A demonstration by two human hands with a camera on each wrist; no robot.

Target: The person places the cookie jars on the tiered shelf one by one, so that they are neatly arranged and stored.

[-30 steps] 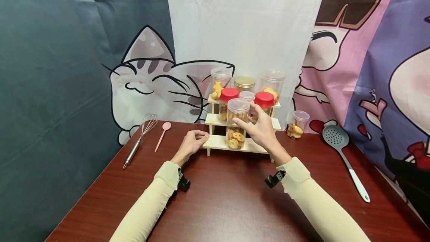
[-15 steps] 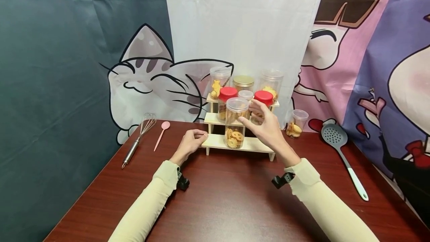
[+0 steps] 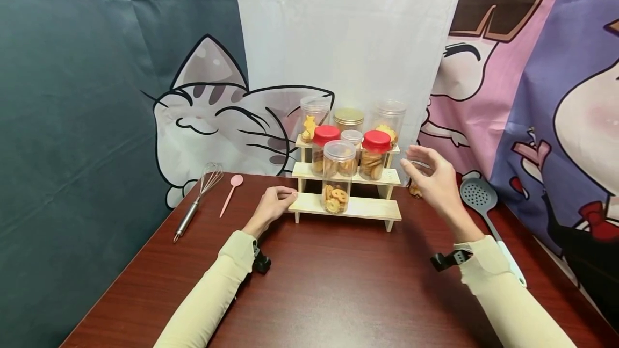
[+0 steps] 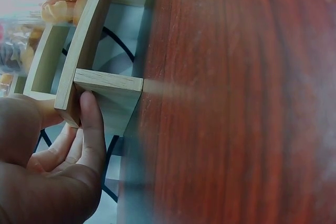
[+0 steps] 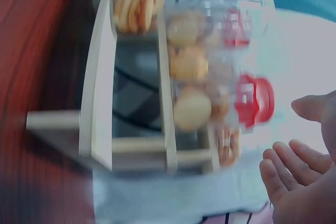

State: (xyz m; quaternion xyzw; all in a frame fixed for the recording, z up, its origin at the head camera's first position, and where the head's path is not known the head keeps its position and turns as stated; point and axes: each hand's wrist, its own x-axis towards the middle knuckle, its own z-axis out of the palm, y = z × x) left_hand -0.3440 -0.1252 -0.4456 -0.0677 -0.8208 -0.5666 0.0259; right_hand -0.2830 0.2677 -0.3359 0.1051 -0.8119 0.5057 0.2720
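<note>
A three-tier wooden stand [image 3: 374,208] holds several clear jars of cookies. My left hand [image 3: 268,209] pinches the left end of its lowest shelf, thumb above and fingers below in the left wrist view. On that shelf stands a tall cookie jar [image 3: 336,184] with a clear lid, left of the middle. My right hand [image 3: 437,184] hovers right of the stand, holding nothing, fingers apart from the thumb. Behind it, a small cookie jar [image 3: 415,190] on the table is mostly hidden. The right wrist view is blurred, with my right hand [image 5: 310,166] at its right edge.
Two red-lidded jars, one a cookie jar [image 3: 372,162], flank a small clear-lidded jar on the middle tier. A gold-lidded jar [image 3: 348,117] is on top between two clear ones. A whisk [image 3: 198,203] and pink spoon [image 3: 231,196] lie left, a grey skimmer [image 3: 479,195] right.
My right hand has let go of the tall cookie jar on the lowest shelf and moved right, toward the small jar on the table. My left hand keeps its place on the stand.
</note>
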